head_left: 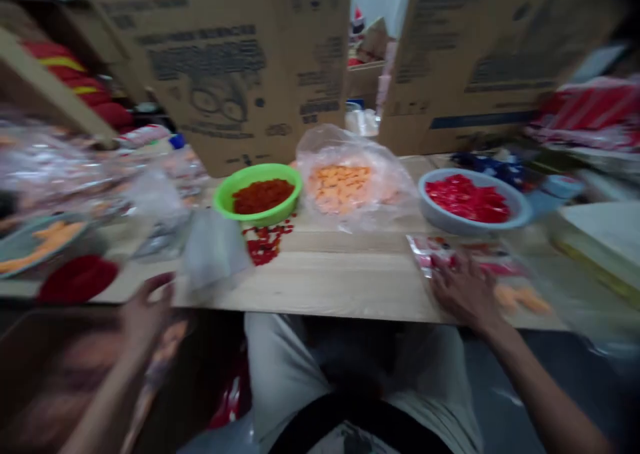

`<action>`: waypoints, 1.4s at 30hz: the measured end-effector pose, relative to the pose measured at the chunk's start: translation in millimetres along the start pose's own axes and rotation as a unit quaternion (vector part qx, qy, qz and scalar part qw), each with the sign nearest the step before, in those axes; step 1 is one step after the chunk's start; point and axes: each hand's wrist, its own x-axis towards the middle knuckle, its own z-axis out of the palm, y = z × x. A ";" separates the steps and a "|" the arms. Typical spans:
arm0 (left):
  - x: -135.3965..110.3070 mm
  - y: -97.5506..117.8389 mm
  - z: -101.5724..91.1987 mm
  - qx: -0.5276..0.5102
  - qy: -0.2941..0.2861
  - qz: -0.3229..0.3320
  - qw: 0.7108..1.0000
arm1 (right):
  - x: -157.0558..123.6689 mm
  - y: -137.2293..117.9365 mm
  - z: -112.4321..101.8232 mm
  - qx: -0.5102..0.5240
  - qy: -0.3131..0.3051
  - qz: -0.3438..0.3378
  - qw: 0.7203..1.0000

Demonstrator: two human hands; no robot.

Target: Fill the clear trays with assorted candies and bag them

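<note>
My left hand [148, 307] is at the front edge of the table on the left, blurred, its curved fingers apart with nothing visible between them. Close to it are a red round lid-like piece [77, 279] and a stack of clear plastic bags [213, 251]. On the right, my right hand [465, 287] lies with fingers spread over a flat printed clear packet [500, 262]. Orange pieces [523, 299] show beside its wrist. Behind it stands a light blue bowl [524, 215] of shiny red pieces [467, 199].
A green bowl [220, 204] of dark red-orange pieces stands behind small scattered red bits [265, 244]. An open plastic bag [390, 174] holds pale orange pieces. Cardboard boxes [280, 61] wall off the back. Left are a grey bowl [20, 237] and a box [30, 334] below table level.
</note>
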 end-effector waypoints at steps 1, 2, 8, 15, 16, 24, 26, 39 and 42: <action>-9.9 -5.6 -14.3 0.067 0.025 -0.020 0.997 | 0.4 -0.7 9.8 -0.012 -0.010 0.001 1.000; -17.5 -12.3 -23.3 0.143 0.032 -0.045 0.988 | 0.2 -2.8 18.4 -0.016 -0.020 -0.002 1.000; -29.3 -64.5 -16.2 0.403 -0.164 -0.145 0.889 | -12.1 -36.8 35.1 0.019 -0.061 -0.037 0.997; -43.4 -87.9 -18.9 0.435 -0.200 -0.198 0.855 | -15.1 -75.1 35.6 -0.001 -0.043 -0.079 0.996; -43.3 -88.8 -20.2 0.447 -0.204 -0.200 0.848 | -14.1 -76.9 35.6 -0.002 -0.045 -0.079 0.996; -32.6 -107.3 -28.6 0.373 -0.076 -0.275 0.883 | -12.3 -81.5 30.9 0.005 -0.058 -0.073 0.996; -31.0 -113.3 -32.2 0.324 -0.053 -0.288 0.899 | -12.9 -81.6 31.0 0.007 -0.058 -0.070 0.996; -22.4 -121.3 -40.9 -0.007 0.049 -0.358 0.932 | -12.6 -83.4 27.7 0.005 -0.066 -0.066 0.996; -22.1 -120.2 -39.3 -0.056 0.092 -0.377 0.920 | -10.4 -78.6 33.7 0.009 -0.068 -0.066 0.995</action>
